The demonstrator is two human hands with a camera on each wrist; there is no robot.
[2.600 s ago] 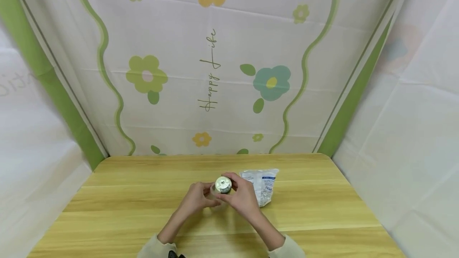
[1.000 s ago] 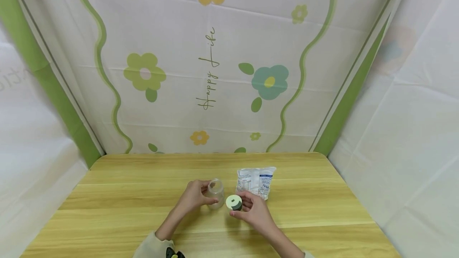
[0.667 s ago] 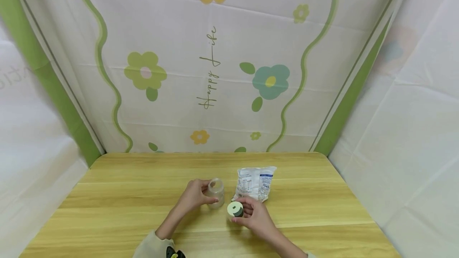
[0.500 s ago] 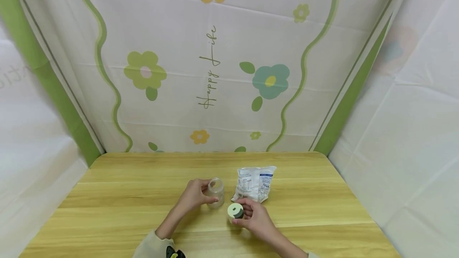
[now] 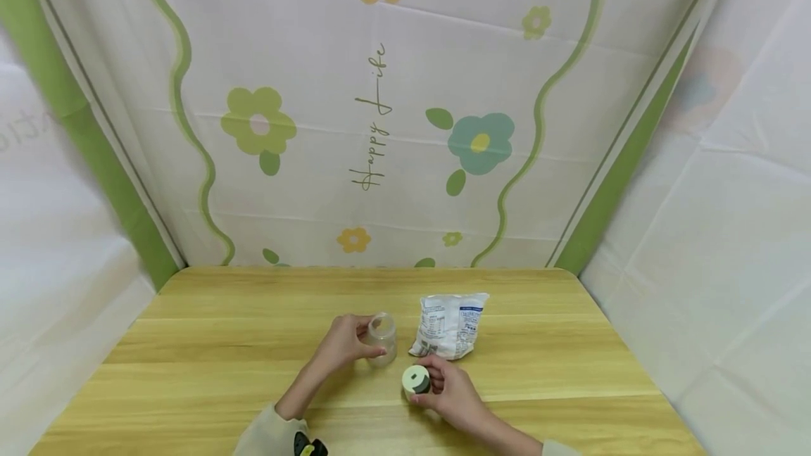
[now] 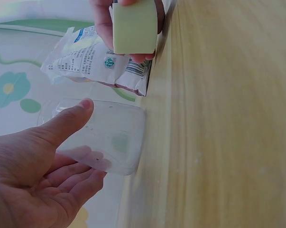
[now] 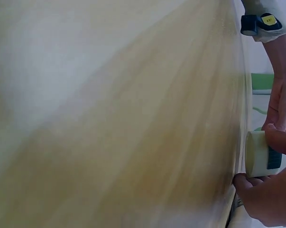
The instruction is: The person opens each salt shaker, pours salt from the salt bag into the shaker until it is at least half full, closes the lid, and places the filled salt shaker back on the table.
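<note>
A clear, open-topped jar (image 5: pixel 382 345) stands upright on the wooden table, its mouth facing up. My left hand (image 5: pixel 345 343) holds it from the left, thumb (image 6: pixel 69 121) on the near side and fingers on the far side. To its right and nearer me, my right hand (image 5: pixel 453 393) grips a pale green lid (image 5: pixel 415 380) with a dark green patch, thumb and fingers on its sides. In the right wrist view the lid (image 7: pixel 257 154) is right at the table surface; whether it touches cannot be told.
A white printed packet (image 5: pixel 448 326) stands on the table (image 5: pixel 253 343) just beyond my right hand. White cloth walls with flower prints (image 5: pixel 479 144) surround the table's back and sides. A dark device (image 5: pixel 309 445) is strapped at my left wrist.
The lid, earlier at the jar's top between both hands, has come away from it. My right hand has carried it right, towards me and down. The left hand stays at the jar.
</note>
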